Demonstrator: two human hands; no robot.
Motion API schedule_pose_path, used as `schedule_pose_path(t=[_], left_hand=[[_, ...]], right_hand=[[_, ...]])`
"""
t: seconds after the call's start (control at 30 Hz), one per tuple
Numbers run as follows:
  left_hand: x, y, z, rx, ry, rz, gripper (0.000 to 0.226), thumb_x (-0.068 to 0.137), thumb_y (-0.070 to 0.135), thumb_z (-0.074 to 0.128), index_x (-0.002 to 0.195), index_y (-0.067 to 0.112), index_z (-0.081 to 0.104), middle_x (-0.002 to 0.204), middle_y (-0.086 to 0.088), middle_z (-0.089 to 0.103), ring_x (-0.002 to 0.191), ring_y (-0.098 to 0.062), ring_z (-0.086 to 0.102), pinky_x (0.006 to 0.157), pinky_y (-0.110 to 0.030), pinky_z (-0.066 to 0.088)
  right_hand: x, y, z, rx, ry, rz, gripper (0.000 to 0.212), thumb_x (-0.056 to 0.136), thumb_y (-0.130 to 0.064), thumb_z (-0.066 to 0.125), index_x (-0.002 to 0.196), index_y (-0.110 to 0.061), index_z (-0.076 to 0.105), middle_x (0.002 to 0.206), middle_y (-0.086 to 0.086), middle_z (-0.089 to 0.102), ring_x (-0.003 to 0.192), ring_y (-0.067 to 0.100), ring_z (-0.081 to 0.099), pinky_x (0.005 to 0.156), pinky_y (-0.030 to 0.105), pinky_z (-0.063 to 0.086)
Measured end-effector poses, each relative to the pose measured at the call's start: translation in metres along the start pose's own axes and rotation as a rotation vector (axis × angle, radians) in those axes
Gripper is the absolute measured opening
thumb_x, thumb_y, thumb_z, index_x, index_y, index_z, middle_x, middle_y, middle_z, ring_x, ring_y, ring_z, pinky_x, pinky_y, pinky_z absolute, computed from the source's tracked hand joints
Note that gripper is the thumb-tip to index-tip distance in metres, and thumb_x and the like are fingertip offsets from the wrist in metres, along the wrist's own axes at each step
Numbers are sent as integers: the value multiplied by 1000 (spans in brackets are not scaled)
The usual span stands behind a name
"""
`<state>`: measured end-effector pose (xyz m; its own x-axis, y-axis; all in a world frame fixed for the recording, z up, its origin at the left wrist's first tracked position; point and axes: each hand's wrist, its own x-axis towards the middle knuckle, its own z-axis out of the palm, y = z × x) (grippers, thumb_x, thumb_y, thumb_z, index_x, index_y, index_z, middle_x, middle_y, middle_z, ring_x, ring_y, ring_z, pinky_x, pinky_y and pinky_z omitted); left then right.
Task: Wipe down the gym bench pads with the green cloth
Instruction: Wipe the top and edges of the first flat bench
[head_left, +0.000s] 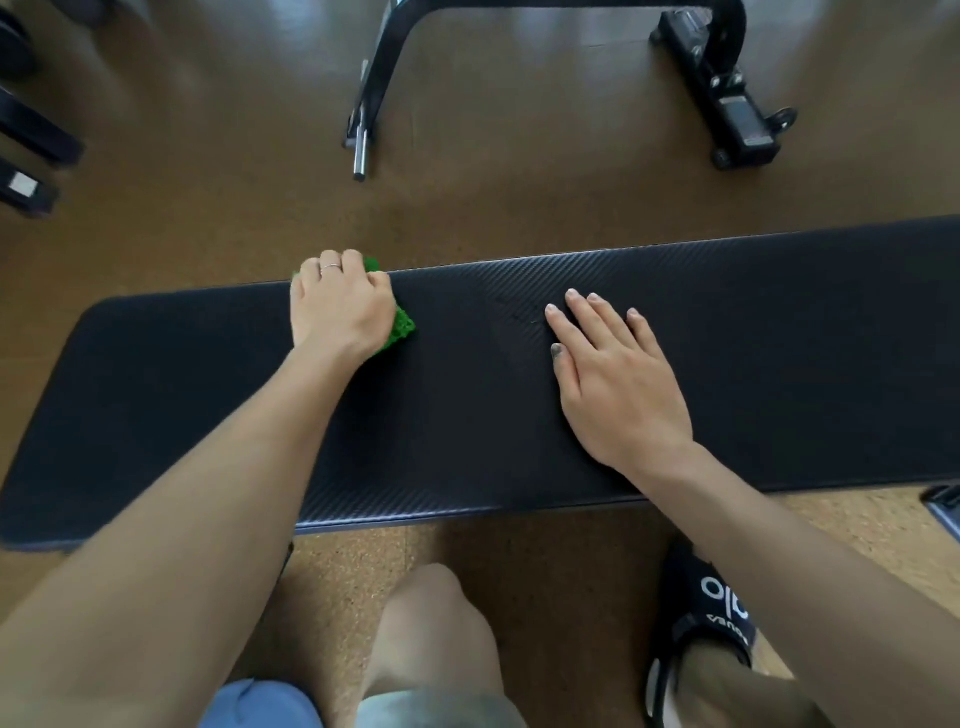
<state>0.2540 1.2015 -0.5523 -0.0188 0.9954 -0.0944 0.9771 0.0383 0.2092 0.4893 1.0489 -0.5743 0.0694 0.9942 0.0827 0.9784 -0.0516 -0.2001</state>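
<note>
A long black bench pad (467, 415) with a woven texture runs across the view from left to right. My left hand (337, 306) grips the green cloth (400, 327) at the pad's far edge, fingers curled over that edge. Only the cloth's right corner and a bit by the fingertips show; the hand hides the remainder. My right hand (613, 374) lies flat on the pad's middle, fingers straight and slightly spread, holding nothing. Its thumb tip looks smudged dark.
Brown cork-like floor (234, 208) surrounds the bench. A black equipment frame (384, 67) with a chrome peg and a wheeled foot (737, 114) stands beyond the pad. More dark gear sits at far left (31, 140). My knee (431, 623) and a black slipper (711, 613) are below the pad.
</note>
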Motion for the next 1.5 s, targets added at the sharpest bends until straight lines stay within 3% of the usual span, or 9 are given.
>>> schedule_pose_path(t=[0.17,0.3,0.37,0.53,0.83,1.07,1.17,1.33,1.5], left_hand=[[-21,62,18,-19,20,251,57,98,33,26,145,7,47,149,-15,50,135,-32,42,118,-42,28],[-72,108,40,13,-91,419,66,103,37,14,164,11,17,172,-11,13,158,-28,10,129,-42,7],[-108,102,47,88,-127,547,76,96,40,-5,165,12,10,173,-9,7,160,-24,3,130,-44,6],[-178,50,28,132,-223,678,70,98,39,-8,165,17,-3,174,-1,-1,160,-19,-5,130,-41,5],[-73,109,36,39,-148,469,60,108,33,20,165,15,13,173,-6,7,160,-22,3,130,-39,2],[-191,71,28,108,-198,602,69,100,39,-4,165,16,-2,174,-5,-2,160,-23,-4,129,-37,-6],[-188,71,25,63,-194,605,63,105,38,6,165,21,1,174,1,1,159,-19,-3,125,-31,-9],[-124,100,37,14,-172,579,60,107,37,19,165,21,11,173,0,7,159,-19,2,130,-39,2],[-121,117,38,13,-187,545,61,109,36,18,166,17,4,174,-3,-1,160,-22,-3,130,-40,-1]], right_hand=[[0,0,1,31,56,13,59,107,-40,12,158,-23,35,166,-4,29,155,12,20,128,41,14],[6,-1,-2,171,149,84,64,105,-38,13,150,-9,48,157,7,45,149,18,36,125,39,25],[3,0,-5,188,159,92,66,104,-37,12,148,-5,49,154,12,48,147,21,40,124,39,29],[-8,5,-9,320,220,139,49,110,-29,30,145,-4,53,149,12,54,143,22,45,121,39,34],[6,5,-2,208,220,116,47,108,-25,34,142,0,56,147,18,54,142,29,47,122,41,32],[-20,42,-16,-13,50,114,52,110,-39,23,159,-23,35,166,3,28,155,20,21,127,43,15],[-33,58,-20,0,29,184,54,109,-41,19,161,-28,28,169,0,21,157,17,13,128,41,10],[-27,48,-18,38,110,227,52,109,-39,24,156,-23,39,165,2,31,155,18,22,128,41,14],[-29,49,-18,54,130,235,51,109,-38,25,154,-22,44,163,3,36,153,18,26,127,41,17]])
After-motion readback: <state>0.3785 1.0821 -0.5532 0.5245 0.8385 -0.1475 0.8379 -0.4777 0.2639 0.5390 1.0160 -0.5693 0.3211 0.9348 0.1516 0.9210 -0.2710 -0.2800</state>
